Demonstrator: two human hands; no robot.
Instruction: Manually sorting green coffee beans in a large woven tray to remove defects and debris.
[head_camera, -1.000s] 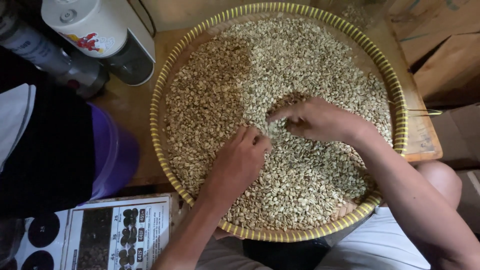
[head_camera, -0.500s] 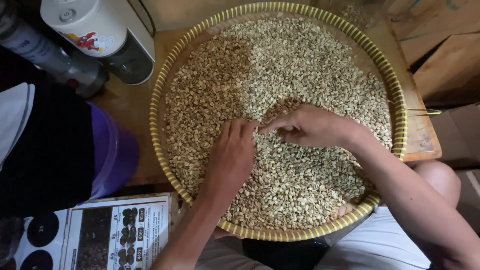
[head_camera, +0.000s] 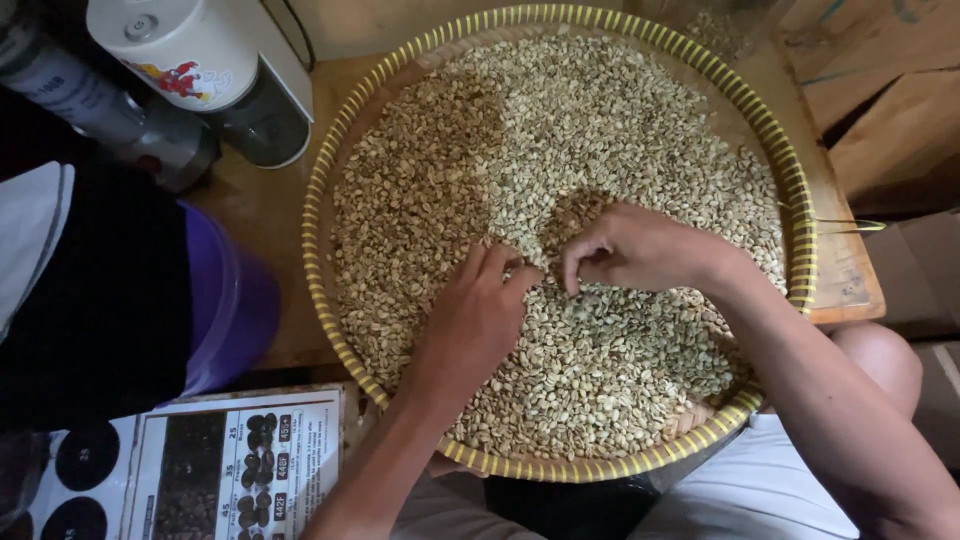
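Table: wooden table (head_camera: 270, 215), brown and worn, carries the tray; a purple tub (head_camera: 232, 300) sits at its left edge, and a printed chart (head_camera: 235, 465) with bean pictures lies near left.
Tray: round woven tray (head_camera: 790, 180), flat and shallow, with a rim bound in yellow and dark bands; it fills most of the view.
Beans: pale green-tan unroasted coffee beans (head_camera: 620, 120), small, oval and matt, cover the tray in a loose layer.
Progress: beans lie spread across the whole tray with no separate sorted heap showing, so I judge the picking-over far from finished; a darker hollow sits just beyond the fingers.
Left hand: left hand (head_camera: 478, 318) rests palm down on the beans at the tray's middle, fingers curled into them; whether it pinches any, I cannot tell.
Right hand: right hand (head_camera: 640, 250) is loosely curled, fingertips dug into the beans, nearly touching the left.
Far left: white canister (head_camera: 180, 45), smooth and cylindrical.
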